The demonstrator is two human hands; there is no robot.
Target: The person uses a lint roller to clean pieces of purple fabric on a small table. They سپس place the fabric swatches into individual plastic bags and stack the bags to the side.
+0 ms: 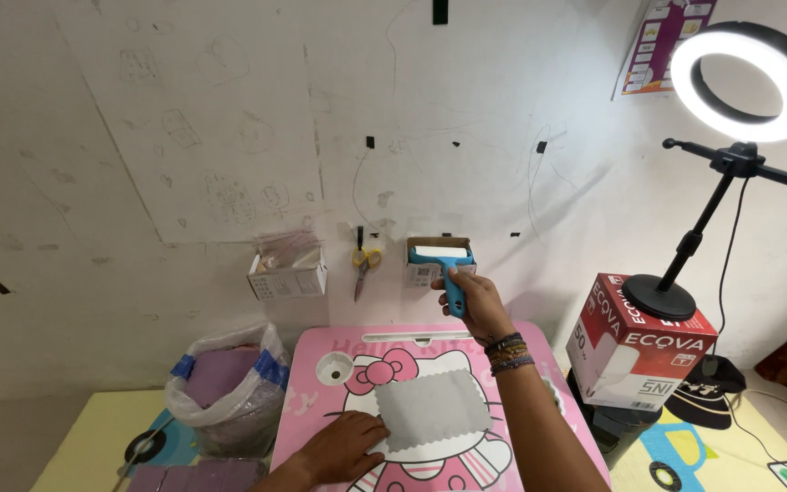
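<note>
Right hand [474, 301]: I see it raised to the wall, fist closed on the blue roller [446, 264] handle.
Left hand [343, 446]: flat, fingers spread, pressing the table [311, 401].
Cloth [432, 410]: grey, scallop-edged square, just beside my left fingertips.
Table: glossy pink plastic.

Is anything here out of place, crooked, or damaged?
Nothing looks damaged or spilled. The grey cloth lies a little crooked on the pink table, under the left hand. The ring light stands on a cardboard box, an odd base. The right hand holds a blue roller.
</note>
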